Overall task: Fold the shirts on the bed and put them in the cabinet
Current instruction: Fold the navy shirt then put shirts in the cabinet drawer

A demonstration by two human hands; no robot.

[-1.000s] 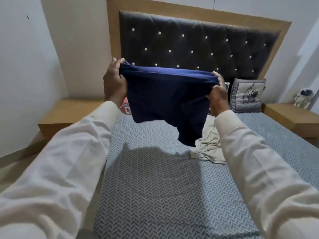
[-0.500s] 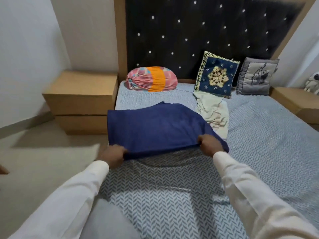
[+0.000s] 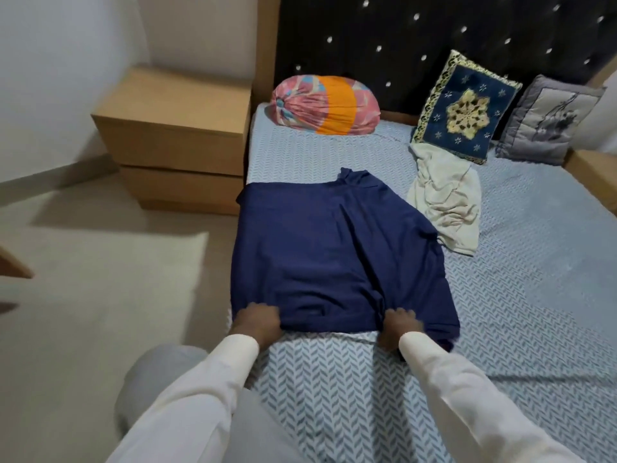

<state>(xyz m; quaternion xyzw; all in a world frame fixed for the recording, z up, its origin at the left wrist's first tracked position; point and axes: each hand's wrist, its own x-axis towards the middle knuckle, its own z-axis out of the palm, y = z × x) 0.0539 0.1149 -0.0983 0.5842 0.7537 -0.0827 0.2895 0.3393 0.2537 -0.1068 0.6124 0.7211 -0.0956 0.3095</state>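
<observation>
One navy shirt lies spread flat on the bed, along the bed's left edge, with its near hem toward the person and a small raised fold at its far edge. The left grip pinches the hem at the left corner, with fingers curled into the cloth. The right grip pinches the hem right of centre, fingers likewise curled. The cloth is creased between the two grips, and a portion of hem extends past the right grip to the right. Both forearms are covered by white sleeves. A crumpled cream shirt lies on the bed just beside the navy shirt's far right edge; whether the two touch cannot be determined. Three items rest along the dark studded headboard: a pink-and-orange bolster, a navy embroidered cushion and a grey cushion. The cream shirt's far end meets the navy cushion. A wooden nightstand stands on the beige floor, against the bed's left side.
</observation>
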